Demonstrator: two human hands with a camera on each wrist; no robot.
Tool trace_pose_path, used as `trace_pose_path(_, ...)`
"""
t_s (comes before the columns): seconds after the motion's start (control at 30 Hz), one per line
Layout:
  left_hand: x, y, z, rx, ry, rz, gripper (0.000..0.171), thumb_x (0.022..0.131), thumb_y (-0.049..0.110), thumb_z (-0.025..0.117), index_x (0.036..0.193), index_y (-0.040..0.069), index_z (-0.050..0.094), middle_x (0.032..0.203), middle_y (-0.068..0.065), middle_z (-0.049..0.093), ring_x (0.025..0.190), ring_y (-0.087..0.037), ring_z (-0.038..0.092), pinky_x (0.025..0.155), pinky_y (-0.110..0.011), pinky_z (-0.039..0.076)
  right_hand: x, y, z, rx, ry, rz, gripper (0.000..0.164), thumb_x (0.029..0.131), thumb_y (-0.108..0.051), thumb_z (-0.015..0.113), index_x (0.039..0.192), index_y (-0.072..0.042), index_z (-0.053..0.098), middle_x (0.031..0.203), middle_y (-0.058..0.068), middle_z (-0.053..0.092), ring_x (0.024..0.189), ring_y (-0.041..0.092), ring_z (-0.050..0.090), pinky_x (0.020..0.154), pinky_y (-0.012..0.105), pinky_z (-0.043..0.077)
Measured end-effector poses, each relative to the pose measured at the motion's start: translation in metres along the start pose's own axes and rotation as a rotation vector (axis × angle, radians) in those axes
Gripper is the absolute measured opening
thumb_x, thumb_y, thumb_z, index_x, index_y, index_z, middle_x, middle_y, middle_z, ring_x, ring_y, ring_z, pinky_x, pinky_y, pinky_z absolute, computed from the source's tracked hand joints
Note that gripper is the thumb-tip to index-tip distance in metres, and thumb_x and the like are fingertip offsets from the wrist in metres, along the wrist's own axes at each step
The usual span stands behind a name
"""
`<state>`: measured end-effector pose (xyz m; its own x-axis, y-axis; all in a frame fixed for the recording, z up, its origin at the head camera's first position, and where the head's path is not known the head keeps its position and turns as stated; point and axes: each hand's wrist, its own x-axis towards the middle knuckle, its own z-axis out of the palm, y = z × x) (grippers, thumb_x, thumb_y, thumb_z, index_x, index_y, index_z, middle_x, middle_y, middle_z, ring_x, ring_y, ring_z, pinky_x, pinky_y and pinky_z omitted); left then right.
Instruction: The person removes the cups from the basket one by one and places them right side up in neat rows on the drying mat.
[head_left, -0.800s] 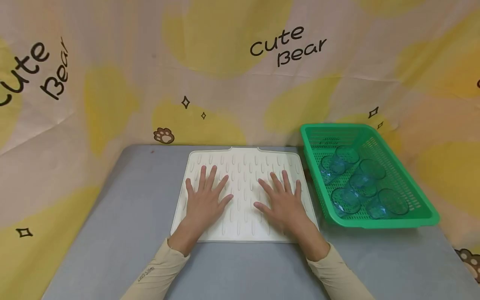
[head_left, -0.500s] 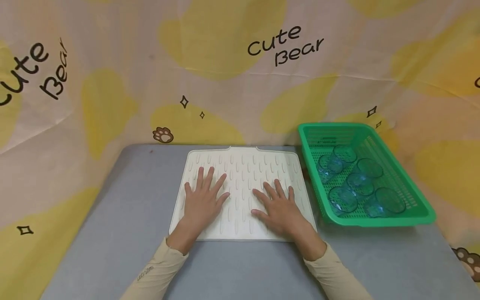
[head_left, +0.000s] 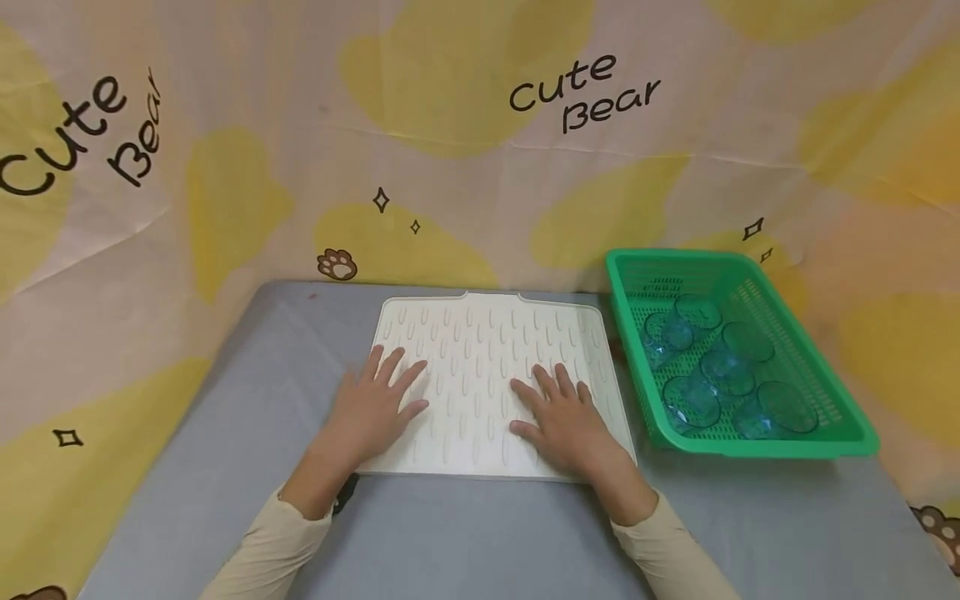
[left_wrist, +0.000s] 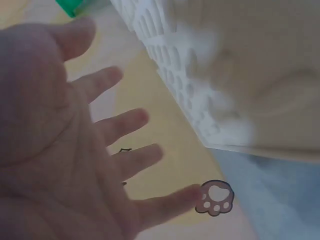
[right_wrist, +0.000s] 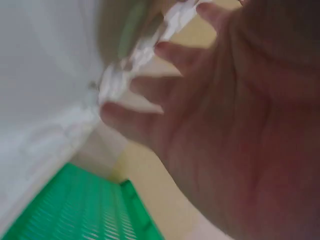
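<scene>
A white ridged mat (head_left: 465,400), probably a drying mat, lies on the table with a small raised tab at its far edge. My left hand (head_left: 371,408) is over its left edge, fingers spread and holding nothing. The left wrist view shows a gap between that hand's palm (left_wrist: 55,140) and the mat (left_wrist: 270,60). Over the mat's right half is my right hand (head_left: 566,421), fingers apart and relaxed. In the right wrist view its fingertips are close to the mat (right_wrist: 40,100); whether they touch it I cannot tell.
A green plastic basket (head_left: 750,447) stands right of the mat, holding several clear bluish glasses (head_left: 692,402). The grey table (head_left: 472,542) ends at a printed cloth (head_left: 450,108) behind. A small dark object (head_left: 345,493) shows beside the left wrist.
My left hand has moved left, from well over the mat to its left edge. The right hand has drawn slightly back toward me. The head view has shifted a little; mat and basket stay put.
</scene>
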<state>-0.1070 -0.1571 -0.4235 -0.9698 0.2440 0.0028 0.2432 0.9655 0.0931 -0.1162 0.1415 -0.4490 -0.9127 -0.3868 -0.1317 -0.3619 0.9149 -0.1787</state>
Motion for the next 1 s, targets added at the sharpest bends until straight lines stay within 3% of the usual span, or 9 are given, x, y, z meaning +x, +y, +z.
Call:
trace_pose_path(0.1,-0.020,-0.005,0.000,-0.071,-0.128,0.001,0.063,0.097,0.050,0.056,0.152,0.024,0.041,0.161,-0.016,0.031,0.149,-0.047,0.022,0.102,-0.077,0.031,-0.005,0.002,-0.005,-0.041,0.046,-0.020,0.064,0.097,-0.058,0.049,0.154,-0.031,0.036,0.165,0.010,0.027,0.154,0.041,0.013,0.116,0.068,0.022)
trace_pose_path(0.2,-0.033,-0.010,0.001,-0.132,-0.204,-0.010,0.070,0.094,0.053,0.059,0.154,0.024,0.039,0.164,-0.016,0.025,0.150,-0.049,0.018,0.099,-0.082,0.027,-0.016,0.002,-0.018,-0.065,0.084,-0.052,0.065,0.097,-0.056,0.052,0.154,-0.031,0.036,0.165,0.009,0.026,0.155,0.038,0.015,0.117,0.064,0.023)
trace_pose_path(0.4,-0.035,-0.013,0.005,-0.181,-0.244,-0.018,0.083,0.088,0.061,0.063,0.157,0.025,0.032,0.167,-0.017,0.013,0.152,-0.051,0.006,0.095,-0.088,0.019,-0.043,0.026,-0.070,0.002,0.194,-0.116,0.071,0.096,-0.048,0.060,0.157,-0.025,0.031,0.164,0.010,0.027,0.152,0.037,0.025,0.114,0.062,0.032)
trace_pose_path(0.53,-0.033,-0.016,0.005,-0.202,-0.255,-0.020,0.087,0.086,0.062,0.064,0.157,0.025,0.030,0.168,-0.018,0.010,0.151,-0.052,0.001,0.094,-0.089,0.015,-0.058,0.059,-0.102,0.096,0.249,-0.054,0.070,0.097,-0.043,0.061,0.156,-0.019,0.032,0.159,0.016,0.034,0.144,0.042,0.035,0.107,0.066,0.036)
trace_pose_path(0.6,-0.033,-0.017,0.004,-0.198,-0.255,-0.020,0.088,0.085,0.062,0.064,0.157,0.025,0.030,0.168,-0.017,0.010,0.151,-0.052,0.002,0.094,-0.089,0.015,-0.066,0.077,-0.113,0.138,0.238,-0.005,0.067,0.098,-0.041,0.061,0.154,-0.014,0.035,0.154,0.021,0.040,0.139,0.046,0.039,0.105,0.066,0.036)
trace_pose_path(0.73,-0.031,-0.018,0.005,-0.187,-0.257,-0.016,0.088,0.085,0.064,0.064,0.157,0.027,0.030,0.168,-0.016,0.011,0.152,-0.051,0.003,0.095,-0.089,0.014,-0.079,0.106,-0.123,0.159,0.136,0.086,0.068,0.098,-0.044,0.061,0.150,-0.006,0.039,0.146,0.029,0.046,0.132,0.052,0.042,0.101,0.067,0.037)
trace_pose_path(0.87,-0.030,-0.017,0.010,-0.192,-0.274,-0.007,0.089,0.084,0.066,0.063,0.157,0.028,0.029,0.168,-0.015,0.011,0.152,-0.050,0.002,0.095,-0.090,0.012,-0.087,0.124,-0.119,0.140,0.035,0.129,0.077,0.091,-0.047,0.068,0.148,-0.001,0.042,0.143,0.033,0.046,0.128,0.056,0.042,0.099,0.069,0.038)
trace_pose_path(1.0,-0.030,-0.015,0.017,-0.194,-0.283,0.001,0.089,0.084,0.067,0.063,0.157,0.029,0.030,0.168,-0.015,0.012,0.152,-0.050,0.003,0.095,-0.090,0.012,-0.092,0.133,-0.111,0.141,-0.011,0.140,0.083,0.084,-0.045,0.076,0.145,0.000,0.044,0.141,0.036,0.046,0.126,0.060,0.041,0.096,0.071,0.039)
